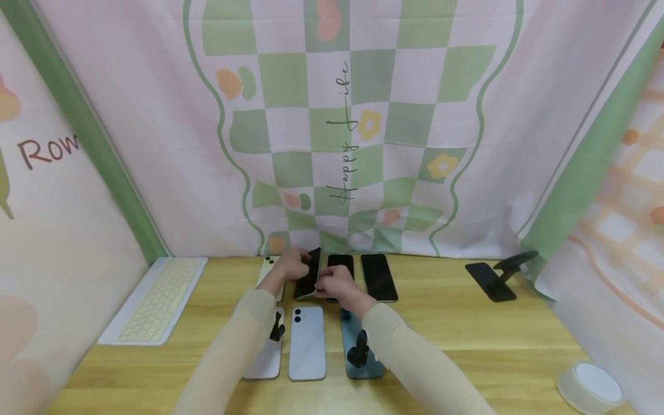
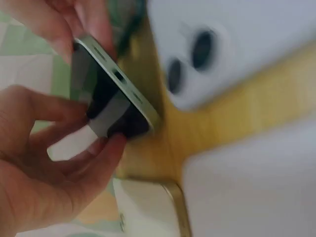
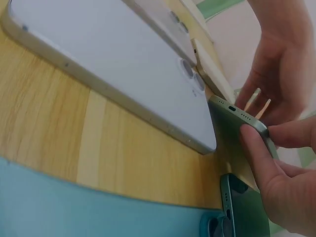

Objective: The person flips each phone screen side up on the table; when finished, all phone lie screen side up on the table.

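Observation:
Both hands hold a black-screened smartphone (image 1: 306, 283) with a pale green edge, tilted up off the wooden table. My left hand (image 1: 291, 266) grips its left side, fingertips on the screen and edge in the left wrist view. My right hand (image 1: 337, 282) pinches the corner at its port end between thumb and finger, plainly seen in the right wrist view. Left of it lies a cream phone (image 2: 148, 205), partly under the left hand. Two phones lie screen up to the right, a nearer one (image 1: 340, 262) partly covered by the right hand and a farther one (image 1: 379, 276).
In front lie a whitish phone (image 1: 264, 360), a pale blue phone (image 1: 307, 346) and a teal phone (image 1: 355, 323), backs up. A white keyboard (image 1: 155, 300) is at left. A black stand (image 1: 498, 279) and a white tape roll (image 1: 591, 387) are at right. A patterned curtain (image 1: 363, 144) hangs behind.

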Motion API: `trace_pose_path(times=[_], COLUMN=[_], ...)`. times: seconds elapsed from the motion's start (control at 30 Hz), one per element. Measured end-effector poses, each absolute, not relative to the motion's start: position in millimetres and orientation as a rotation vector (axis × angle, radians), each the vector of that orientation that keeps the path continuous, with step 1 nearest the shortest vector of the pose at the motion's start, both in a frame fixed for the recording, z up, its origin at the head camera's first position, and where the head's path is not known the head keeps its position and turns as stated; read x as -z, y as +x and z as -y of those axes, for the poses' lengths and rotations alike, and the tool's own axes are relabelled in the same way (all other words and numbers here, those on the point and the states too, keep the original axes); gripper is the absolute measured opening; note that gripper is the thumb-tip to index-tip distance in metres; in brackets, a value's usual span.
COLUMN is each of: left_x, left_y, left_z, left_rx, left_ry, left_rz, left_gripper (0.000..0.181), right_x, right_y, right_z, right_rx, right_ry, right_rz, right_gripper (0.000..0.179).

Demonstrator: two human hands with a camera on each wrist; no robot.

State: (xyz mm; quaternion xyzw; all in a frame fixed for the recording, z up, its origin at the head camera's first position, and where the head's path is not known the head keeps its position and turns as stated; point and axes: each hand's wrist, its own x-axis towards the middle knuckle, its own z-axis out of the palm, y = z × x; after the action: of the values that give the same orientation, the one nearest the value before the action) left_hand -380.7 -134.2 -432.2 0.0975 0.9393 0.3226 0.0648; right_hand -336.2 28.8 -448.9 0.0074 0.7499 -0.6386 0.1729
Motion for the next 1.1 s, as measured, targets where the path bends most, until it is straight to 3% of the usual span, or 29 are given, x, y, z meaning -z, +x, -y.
trace_pose_path(times=[0.2, 0.47, 0.7, 1.1], left_x=[436, 431, 435, 435], left_y=[-376, -370, -368, -365], left_z=[151, 160, 160, 161], left_rx=[-0.743, -0.551, -0.52, -0.442], left_ry=[0.468, 0.359, 0.302, 0.316], left_rz=[-2.797, -2.716, -2.737, -2.783], left_gripper=[0.061, 0.083, 0.085, 0.083], right_x=[453, 449, 445, 435], right_y=[-336, -333, -329, -333], right_z=[-27, -21, -13, -6], right_rx=[1.779, 1.68, 1.607, 1.435], right_ry=[0.022, -0.034, -0.04, -0.04], right_rz=[-2.196, -2.348, -2.387, -2.451], right_gripper=[0.053, 0.065, 0.076, 0.071])
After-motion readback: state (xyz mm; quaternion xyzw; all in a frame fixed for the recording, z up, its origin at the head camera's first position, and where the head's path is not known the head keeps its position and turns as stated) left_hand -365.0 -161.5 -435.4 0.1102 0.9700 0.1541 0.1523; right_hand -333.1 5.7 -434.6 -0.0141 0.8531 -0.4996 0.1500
